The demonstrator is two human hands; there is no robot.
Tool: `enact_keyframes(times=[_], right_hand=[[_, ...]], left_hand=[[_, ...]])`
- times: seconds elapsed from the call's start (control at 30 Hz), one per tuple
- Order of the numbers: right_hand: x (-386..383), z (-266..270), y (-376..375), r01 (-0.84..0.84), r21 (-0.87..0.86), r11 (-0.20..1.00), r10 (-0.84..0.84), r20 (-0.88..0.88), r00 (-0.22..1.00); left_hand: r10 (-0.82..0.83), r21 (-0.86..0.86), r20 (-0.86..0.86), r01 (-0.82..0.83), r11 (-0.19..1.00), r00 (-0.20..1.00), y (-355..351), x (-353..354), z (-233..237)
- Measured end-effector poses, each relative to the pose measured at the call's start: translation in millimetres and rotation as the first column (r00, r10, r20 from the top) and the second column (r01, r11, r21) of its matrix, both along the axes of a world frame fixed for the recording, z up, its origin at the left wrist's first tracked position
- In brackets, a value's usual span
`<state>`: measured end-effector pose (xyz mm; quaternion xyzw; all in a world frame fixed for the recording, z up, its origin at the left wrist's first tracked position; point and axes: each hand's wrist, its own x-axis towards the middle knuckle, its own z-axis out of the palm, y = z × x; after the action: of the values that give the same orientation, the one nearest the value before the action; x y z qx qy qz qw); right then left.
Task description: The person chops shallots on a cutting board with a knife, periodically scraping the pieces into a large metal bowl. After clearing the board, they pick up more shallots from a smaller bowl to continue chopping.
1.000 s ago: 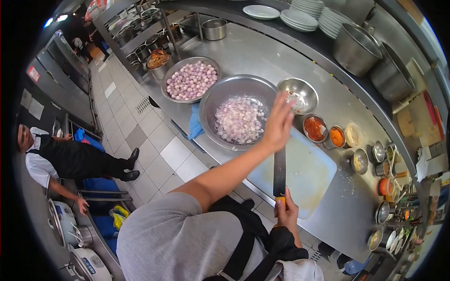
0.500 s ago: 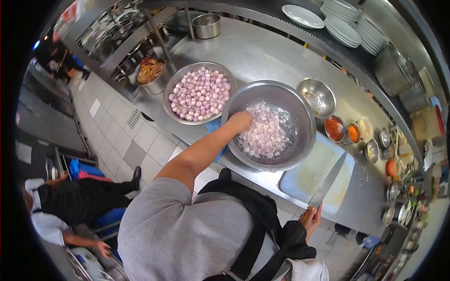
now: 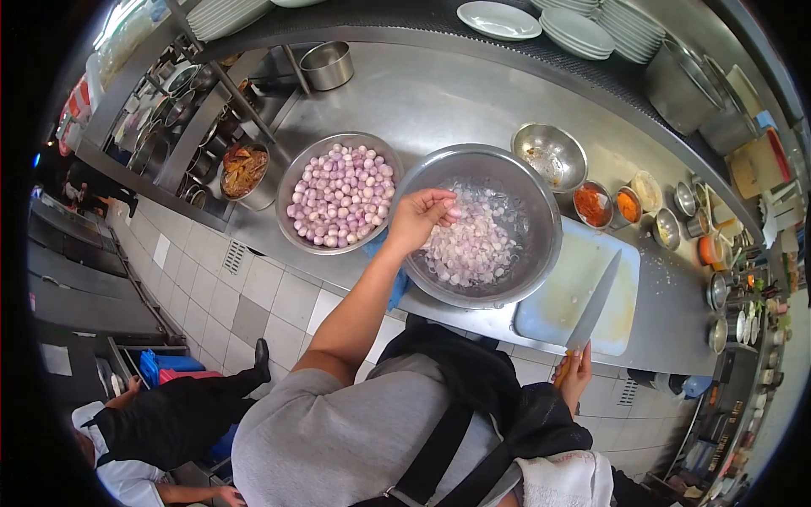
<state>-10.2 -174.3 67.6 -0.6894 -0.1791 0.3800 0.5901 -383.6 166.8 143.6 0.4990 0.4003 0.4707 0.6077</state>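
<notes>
My left hand [image 3: 418,221] is raised over the near left side of a large metal bowl [image 3: 551,237], its fingertips pinched on a few pale pink shallot slices. Below it, a heap of sliced shallots [image 3: 473,251] lies in what looks like water. A long kitchen knife [image 3: 594,304] is in my right hand [image 3: 575,374], gripped by its wooden handle. Its blade points away from me, above a pale cutting board [image 3: 545,296] to the right of the bowl. Whole peeled shallots [image 3: 342,194] fill another metal bowl [image 3: 285,221] on the left.
Beyond the board stand a used metal bowl [image 3: 549,156] and several small containers, one with red paste [image 3: 591,205]. A pot of brownish food [image 3: 243,171] is at far left. White plates [image 3: 498,20] sit on the overhead shelf. Another person [image 3: 169,418] is at lower left.
My left hand has lifted from the sliced shallots and now pinches some slices above the bowl. My right hand still holds the knife. The view has shifted slightly.
</notes>
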Motion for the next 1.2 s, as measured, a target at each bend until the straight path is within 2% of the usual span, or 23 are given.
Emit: enact_keyframes(times=[0.07, 0.13, 0.17, 0.23, 0.27, 0.37, 0.5, 0.57, 0.6, 0.67, 0.7, 0.73, 0.8, 0.83, 0.9, 1.03, 1.07, 1.1, 1.17, 1.2], right_hand=[[3, 17, 9, -0.052, 0.012, 0.999, 0.052, 0.002, 0.999], [14, 19, 11, -0.097, 0.015, 0.995, 0.096, 0.037, 0.995], [19, 20, 12, -0.137, 0.018, 0.99, 0.135, 0.07, 0.988], [29, 24, 11, -0.145, 0.013, 0.989, 0.143, 0.074, 0.987], [35, 25, 10, -0.148, 0.005, 0.989, 0.147, 0.083, 0.986], [54, 24, 3, -0.146, 0.02, 0.989, 0.144, 0.081, 0.986], [85, 14, -15, -0.165, 0.052, 0.985, 0.157, 0.131, 0.979], [96, 7, -27, -0.139, 0.042, 0.989, 0.132, 0.143, 0.981], [104, -1, -33, -0.121, 0.047, 0.992, 0.114, 0.137, 0.984], [124, -20, -53, -0.16, -0.029, 0.987, 0.162, 0.09, 0.983], [134, -25, -63, -0.191, -0.162, 0.968, 0.208, 0.099, 0.973], [143, -33, -74, -0.152, -0.167, 0.974, 0.169, 0.095, 0.981], [162, -49, -91, -0.287, -0.324, 0.901, 0.324, 0.064, 0.944], [162, -46, -96, -0.288, -0.286, 0.914, 0.318, 0.063, 0.946], [165, -33, -98, -0.34, -0.278, 0.898, 0.358, 0.013, 0.934], [174, -22, -98, -0.399, -0.288, 0.871, 0.416, -0.002, 0.909], [174, -18, -98, -0.393, -0.282, 0.875, 0.408, -0.006, 0.913], [172, -10, -98, -0.388, -0.27, 0.881, 0.41, 0.027, 0.912], [172, -14, -105, -0.383, -0.256, 0.887, 0.408, 0.05, 0.912], [173, -20, -106, -0.408, -0.254, 0.877, 0.454, 0.159, 0.877]], left_hand=[[0.031, -0.019, 0.042, -0.03, 0.999, 0.999, -5, 4, 3], [0.079, -0.156, 0.226, -0.044, 0.987, 0.971, -12, 7, 5], [0.083, -0.154, 0.224, -0.049, 0.987, 0.971, -16, 9, 1], [0.039, 0.068, 0.121, -0.047, 0.997, 0.992, -20, 13, -15], [0.038, 0.075, 0.118, -0.047, 0.996, 0.992, -19, 15, -21], [0.07, 0.085, -0.094, -0.062, 0.995, 0.993, -18, 26, -41], [0.086, 0.066, -0.058, -0.082, 0.994, 0.995, -22, 41, -43], [0.202, 0.222, -0.162, -0.164, 0.961, 0.966, -22, 50, -50], [0.185, 0.226, -0.168, -0.145, 0.963, 0.968, -26, 57, -42], [0.282, 0.322, -0.437, -0.145, 0.936, 0.854, -42, 81, -10], [0.245, 0.354, -0.42, -0.091, 0.931, 0.874, -48, 99, -3], [0.207, 0.349, -0.424, -0.052, 0.936, 0.882, -56, 122, 5], [-0.008, 0.303, -0.334, 0.115, 0.946, 0.943, -80, 180, 22], [-0.069, 0.348, -0.366, 0.206, 0.914, 0.928, -98, 208, 32], [-0.199, 0.374, -0.466, 0.396, 0.839, 0.862, -120, 263, 12], [-0.21, 0.393, -0.499, 0.435, 0.81, 0.841, -137, 332, -123], [-0.123, 0.395, -0.506, 0.356, 0.847, 0.854, -140, 337, -149], [-0.036, 0.397, -0.513, 0.275, 0.876, 0.857, -145, 341, -148], [-0.022, 0.365, -0.522, 0.247, 0.898, 0.852, -149, 347, -146], [0.002, 0.335, -0.524, 0.203, 0.92, 0.852, -150, 349, -145]])
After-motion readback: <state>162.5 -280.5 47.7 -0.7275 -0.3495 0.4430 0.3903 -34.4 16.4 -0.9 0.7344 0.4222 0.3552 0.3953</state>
